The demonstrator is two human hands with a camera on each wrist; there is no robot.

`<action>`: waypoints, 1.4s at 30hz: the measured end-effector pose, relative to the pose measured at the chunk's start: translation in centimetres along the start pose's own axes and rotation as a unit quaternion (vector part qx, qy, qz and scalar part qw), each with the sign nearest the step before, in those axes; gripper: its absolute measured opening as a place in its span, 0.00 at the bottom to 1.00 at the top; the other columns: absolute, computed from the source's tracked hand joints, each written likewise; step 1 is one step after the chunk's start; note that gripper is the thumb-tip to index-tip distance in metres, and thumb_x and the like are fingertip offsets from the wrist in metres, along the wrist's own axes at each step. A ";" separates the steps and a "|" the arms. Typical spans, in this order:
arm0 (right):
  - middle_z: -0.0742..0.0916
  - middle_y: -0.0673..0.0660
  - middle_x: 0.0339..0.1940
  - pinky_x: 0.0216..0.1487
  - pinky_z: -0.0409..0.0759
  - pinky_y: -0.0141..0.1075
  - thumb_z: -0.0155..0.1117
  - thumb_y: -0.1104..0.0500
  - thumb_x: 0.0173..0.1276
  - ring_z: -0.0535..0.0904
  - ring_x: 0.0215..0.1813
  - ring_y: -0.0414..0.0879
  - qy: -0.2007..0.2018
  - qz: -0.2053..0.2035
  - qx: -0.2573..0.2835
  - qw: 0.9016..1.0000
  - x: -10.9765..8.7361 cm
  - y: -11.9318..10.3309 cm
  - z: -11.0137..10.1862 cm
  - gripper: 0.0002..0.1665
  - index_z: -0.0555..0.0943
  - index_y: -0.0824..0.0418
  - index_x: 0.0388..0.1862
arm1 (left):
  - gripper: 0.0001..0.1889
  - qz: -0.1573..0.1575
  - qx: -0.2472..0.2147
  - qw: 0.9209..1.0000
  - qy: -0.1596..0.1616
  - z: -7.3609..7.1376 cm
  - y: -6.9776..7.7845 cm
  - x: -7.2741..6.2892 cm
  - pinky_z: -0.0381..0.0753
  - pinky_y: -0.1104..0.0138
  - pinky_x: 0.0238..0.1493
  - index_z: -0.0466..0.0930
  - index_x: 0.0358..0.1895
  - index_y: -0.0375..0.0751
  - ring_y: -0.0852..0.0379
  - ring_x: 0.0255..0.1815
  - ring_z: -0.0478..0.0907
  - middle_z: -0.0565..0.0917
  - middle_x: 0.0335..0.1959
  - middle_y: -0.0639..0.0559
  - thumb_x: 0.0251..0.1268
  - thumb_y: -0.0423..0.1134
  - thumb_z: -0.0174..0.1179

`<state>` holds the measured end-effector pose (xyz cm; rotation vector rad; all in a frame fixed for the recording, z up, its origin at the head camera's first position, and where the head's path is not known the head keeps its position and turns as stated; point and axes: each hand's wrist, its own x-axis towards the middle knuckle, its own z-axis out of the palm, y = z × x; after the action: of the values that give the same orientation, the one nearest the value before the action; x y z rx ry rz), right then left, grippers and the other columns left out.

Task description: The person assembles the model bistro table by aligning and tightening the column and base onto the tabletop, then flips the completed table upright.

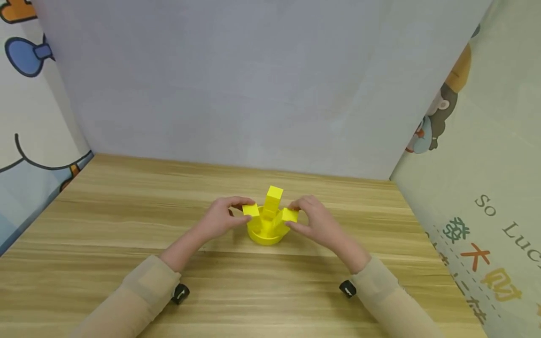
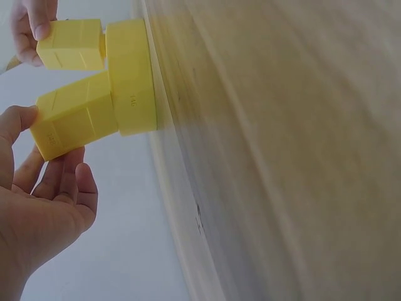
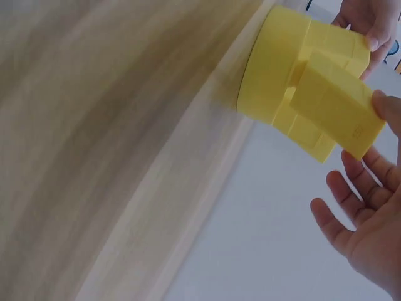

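A round, shallow yellow dish [image 1: 265,241] stands on the table, and three yellow rectangular blocks rise out of it. My left hand [image 1: 217,218] pinches the top of the left block [image 1: 251,210] between thumb and fingers. On the other side, my right hand [image 1: 319,224] pinches the right block [image 1: 289,215] the same way. The rear block [image 1: 274,197] stands untouched between them. In the left wrist view the left block [image 2: 75,116] leans outward from the dish's rim. The right wrist view shows the right block [image 3: 338,105] tilted too, its lower end at the dish.
The wood-grain table [image 1: 262,291] spreads around the dish. Behind it rises a pale grey wall [image 1: 253,84]. Printed cartoon panels flank the table at left [image 1: 46,117] and right [image 1: 477,164]. Dark bands [image 1: 180,294] show at the cuffs of both sleeves.
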<state>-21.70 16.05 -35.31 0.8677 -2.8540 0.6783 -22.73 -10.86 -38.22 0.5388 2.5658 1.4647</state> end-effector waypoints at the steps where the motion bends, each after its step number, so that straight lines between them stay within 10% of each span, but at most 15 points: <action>1: 0.81 0.53 0.43 0.52 0.76 0.40 0.70 0.51 0.59 0.75 0.48 0.47 0.004 0.011 0.005 1.000 -0.1 -0.2 0.1 0.21 0.79 0.61 0.45 | 0.20 0.001 0.002 1.000 0.001 0.0 0.0 0.0 0.74 0.64 0.41 0.79 0.56 0.47 0.49 0.49 0.74 0.81 0.52 0.51 0.59 0.41 0.65; 12: 0.81 0.55 0.38 0.45 0.77 0.40 0.74 0.50 0.54 0.77 0.42 0.51 0.042 0.052 0.023 0.998 -0.5 -1.2 1.0 0.25 0.77 0.63 0.45 | 0.20 0.006 0.003 1.000 0.005 0.0 -0.1 0.1 0.75 0.64 0.41 0.80 0.55 0.47 0.51 0.48 0.74 0.81 0.52 0.52 0.58 0.41 0.66; 22: 0.73 0.57 0.66 0.67 0.64 0.50 0.62 0.66 0.57 0.66 0.67 0.52 -0.041 -0.118 0.064 0.990 -0.5 0.3 -0.4 0.37 0.66 0.61 0.67 | 0.20 0.006 0.000 1.000 0.005 0.0 -0.3 0.1 0.74 0.64 0.40 0.80 0.55 0.47 0.51 0.48 0.74 0.81 0.52 0.51 0.58 0.41 0.66; 42: 0.83 0.52 0.44 0.52 0.77 0.39 0.74 0.56 0.54 0.77 0.48 0.48 -0.004 -0.105 -0.016 0.994 -0.1 -0.3 0.0 0.22 0.80 0.60 0.47 | 0.20 0.001 -0.002 1.000 0.003 0.0 -0.3 0.1 0.74 0.64 0.41 0.80 0.55 0.47 0.51 0.48 0.74 0.81 0.52 0.51 0.58 0.41 0.66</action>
<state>-21.44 15.86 -35.24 1.1454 -2.7189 0.6037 -22.87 -10.97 -38.43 0.5373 2.5673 1.4753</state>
